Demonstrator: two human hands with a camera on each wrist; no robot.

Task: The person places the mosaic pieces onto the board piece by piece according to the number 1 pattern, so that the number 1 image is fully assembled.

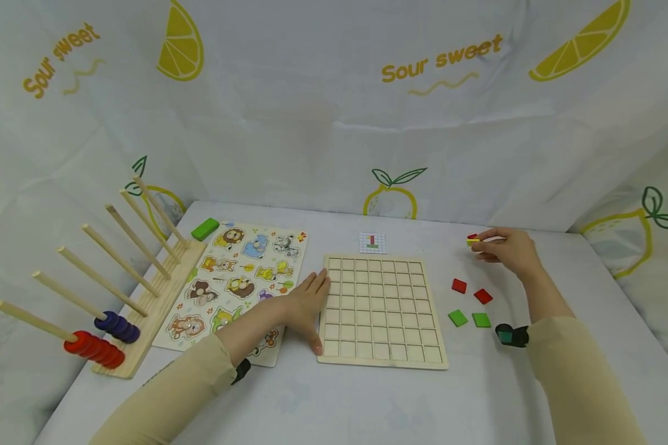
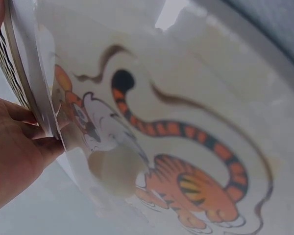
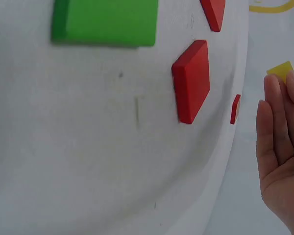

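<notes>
At the far right of the table my right hand (image 1: 506, 248) pinches a small yellow square tile (image 1: 472, 242) between thumb and fingertips. The yellow tile (image 3: 281, 70) also shows at the fingertips in the right wrist view. A red tile (image 1: 472, 236) lies just behind it, partly hidden. Nearer to me are two more red tiles (image 1: 459, 285) and two green tiles (image 1: 481, 319). My left hand (image 1: 307, 307) rests along the left edge of a wooden grid board (image 1: 383, 312), fingers extended and thumb near its lower corner.
A small card (image 1: 372, 243) with a red and green pattern lies behind the board. To the left are an animal puzzle board (image 1: 231, 287), a green block (image 1: 205, 229) and a peg stand (image 1: 161, 287) with red rings (image 1: 94, 350) and blue rings (image 1: 117, 327).
</notes>
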